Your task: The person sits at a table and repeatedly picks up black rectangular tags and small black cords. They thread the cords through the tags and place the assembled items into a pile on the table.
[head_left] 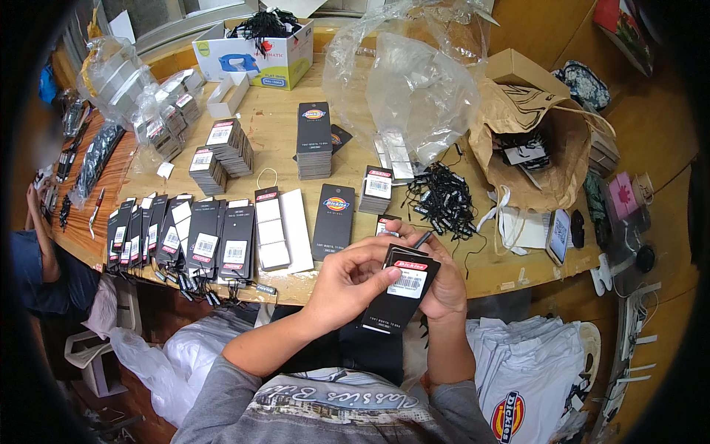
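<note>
A small stack of black hang tags (388, 307) is held in front of my chest, the top one carrying a white barcode sticker with a red strip. My left hand (344, 281) grips the stack from the left, thumb pressed on the sticker's edge. Around the right side and top of the tags, my right hand (445, 285) is closed. A thin black piece (423, 239), maybe the end of a tag string, sticks up by its fingers. Just beyond my hands lie a black tag (334, 222) and a short stack of barcode stickers (376, 190).
Finished-looking tags with strings (207, 240) line the front left edge. Behind stand a tall black tag stack (314, 140) and sticker stacks (229, 148). A heap of black strings (442, 200), a paper bag (495, 118), clear plastic (421, 81) and a phone (558, 237) lie right.
</note>
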A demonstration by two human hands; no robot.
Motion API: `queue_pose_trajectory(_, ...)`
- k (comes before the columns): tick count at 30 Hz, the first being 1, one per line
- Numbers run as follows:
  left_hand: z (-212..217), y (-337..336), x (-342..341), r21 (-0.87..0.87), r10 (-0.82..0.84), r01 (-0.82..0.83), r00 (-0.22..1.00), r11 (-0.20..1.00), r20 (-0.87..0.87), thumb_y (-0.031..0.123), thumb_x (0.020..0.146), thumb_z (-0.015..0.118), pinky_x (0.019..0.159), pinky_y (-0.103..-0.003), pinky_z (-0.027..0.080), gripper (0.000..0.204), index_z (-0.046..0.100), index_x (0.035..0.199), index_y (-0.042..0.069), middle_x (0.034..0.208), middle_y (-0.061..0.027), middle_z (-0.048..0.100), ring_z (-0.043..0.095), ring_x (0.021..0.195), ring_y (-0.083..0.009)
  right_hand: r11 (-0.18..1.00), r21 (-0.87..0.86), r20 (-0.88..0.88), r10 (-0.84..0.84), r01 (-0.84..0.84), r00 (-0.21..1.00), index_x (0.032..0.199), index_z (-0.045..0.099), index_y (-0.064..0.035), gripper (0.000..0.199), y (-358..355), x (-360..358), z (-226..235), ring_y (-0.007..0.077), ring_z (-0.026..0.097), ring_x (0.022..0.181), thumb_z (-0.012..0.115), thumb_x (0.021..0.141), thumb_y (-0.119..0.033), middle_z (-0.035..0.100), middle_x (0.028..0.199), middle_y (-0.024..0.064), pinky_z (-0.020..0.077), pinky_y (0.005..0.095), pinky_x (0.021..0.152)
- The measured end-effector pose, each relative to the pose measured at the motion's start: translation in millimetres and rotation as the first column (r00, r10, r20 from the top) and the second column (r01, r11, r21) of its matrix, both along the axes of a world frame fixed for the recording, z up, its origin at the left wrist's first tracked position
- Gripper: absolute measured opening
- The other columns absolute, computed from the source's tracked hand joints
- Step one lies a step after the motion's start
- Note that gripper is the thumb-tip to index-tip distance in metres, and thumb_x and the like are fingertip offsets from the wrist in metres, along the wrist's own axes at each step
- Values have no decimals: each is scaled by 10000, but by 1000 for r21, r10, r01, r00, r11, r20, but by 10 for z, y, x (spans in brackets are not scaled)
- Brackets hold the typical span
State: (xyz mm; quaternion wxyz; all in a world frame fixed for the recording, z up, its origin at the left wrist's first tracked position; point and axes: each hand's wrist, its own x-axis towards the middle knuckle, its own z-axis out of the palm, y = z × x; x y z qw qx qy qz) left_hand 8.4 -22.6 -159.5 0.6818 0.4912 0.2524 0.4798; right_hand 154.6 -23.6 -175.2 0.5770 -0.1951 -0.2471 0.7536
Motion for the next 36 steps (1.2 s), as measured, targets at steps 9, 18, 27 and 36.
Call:
queue_pose_trajectory(9,-74,-80,-49,-127,-118,109,990,986,-70,20,771,560,586,-147,412,119,578,875,-35,828,-5,556,507,669,-16,998,46,5,-36,36,999,890,538,-30,159,-34,25,23,231,497,944,539,799,-159,527,959,103,388,363,837)
queue_pose_trajectory(18,-178,-172,-87,-227,-182,144,970,963,-159,-9,725,601,649,-176,417,135,586,852,-50,848,-41,537,518,734,-71,939,163,-68,-296,304,953,899,541,-83,132,2,377,294,161,505,687,505,818,-181,533,745,29,409,325,699)
queue_pose_trajectory(27,-292,-78,-135,-135,91,-84,995,987,50,82,815,497,789,-254,404,108,507,893,9,944,-74,521,506,871,-125,729,483,296,-658,486,693,777,574,-10,88,-161,325,480,97,444,535,608,730,-76,527,711,72,356,191,495)
queue_pose_trajectory(36,-122,-65,-96,28,317,-318,948,948,27,40,825,471,682,-218,438,179,331,936,32,862,-98,547,539,777,-111,772,617,709,-628,149,319,767,588,29,80,-186,-189,328,78,477,581,614,692,21,535,693,46,343,187,482)
